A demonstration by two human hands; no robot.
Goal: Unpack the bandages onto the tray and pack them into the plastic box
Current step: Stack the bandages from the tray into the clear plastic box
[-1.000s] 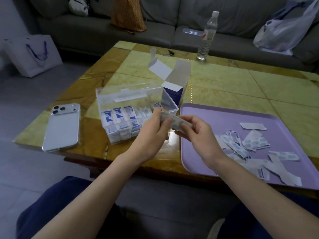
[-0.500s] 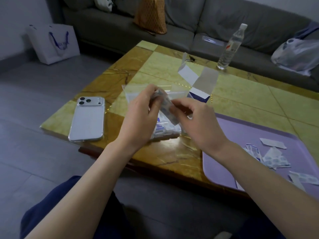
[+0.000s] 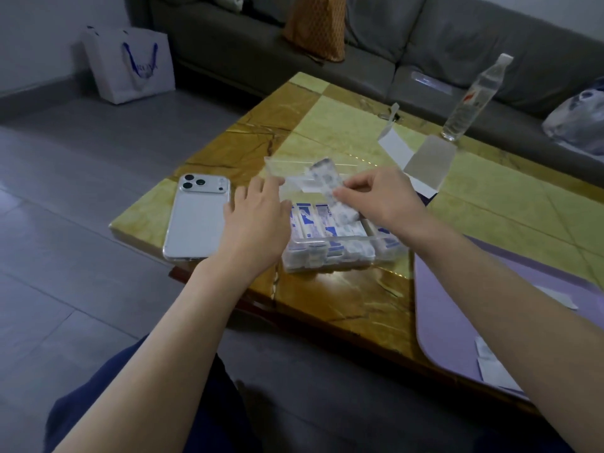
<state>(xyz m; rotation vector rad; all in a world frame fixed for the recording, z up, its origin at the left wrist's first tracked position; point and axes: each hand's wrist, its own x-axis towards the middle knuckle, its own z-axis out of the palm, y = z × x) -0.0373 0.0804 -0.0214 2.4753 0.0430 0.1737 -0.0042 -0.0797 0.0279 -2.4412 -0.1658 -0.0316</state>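
A clear plastic box [image 3: 340,256] stands on the table, its lid raised at the back, with rows of blue-and-white bandages inside. My right hand [image 3: 379,199] pinches a small stack of bandages [image 3: 328,183] and holds it over the box. At the box's left side, my left hand [image 3: 258,220] has relaxed fingers that reach to the lid's left edge; whether they touch it I cannot tell. The purple tray [image 3: 457,308] lies to the right with a few loose bandages [image 3: 490,364] near its front edge.
A white phone [image 3: 197,217] lies face down left of the box. An opened cardboard bandage carton [image 3: 425,165] stands behind the box. At the table's far edge is a water bottle [image 3: 474,99]. A sofa runs behind, and a white shopping bag [image 3: 130,63] sits on the floor.
My left hand has let go of the bandage stack and moved left beside the box. My right hand keeps the stack and has carried it over the box. The view swung left.
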